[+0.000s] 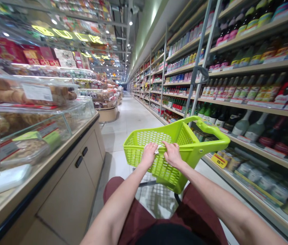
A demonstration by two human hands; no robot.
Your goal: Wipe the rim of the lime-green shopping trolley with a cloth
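A lime-green plastic shopping cart (182, 136) stands sideways in front of my knees, its handle pointing right. My left hand (149, 153) is closed on a crumpled white wipe (157, 149) and presses it against the near top rim of the basket. Close beside it, my right hand (173, 154) grips the same rim, its index finger reaching left toward the wipe. Part of the wipe is hidden under the left fingers. Through the basket's holes and open top, no goods can be made out.
Tall shelves of bottles (243, 88) line the right side, with a yellow price tag (219, 160) low down. On the left runs a wooden counter (69, 170) with clear food cases (57, 119). A pale tiled aisle (131, 109) stretches ahead between them.
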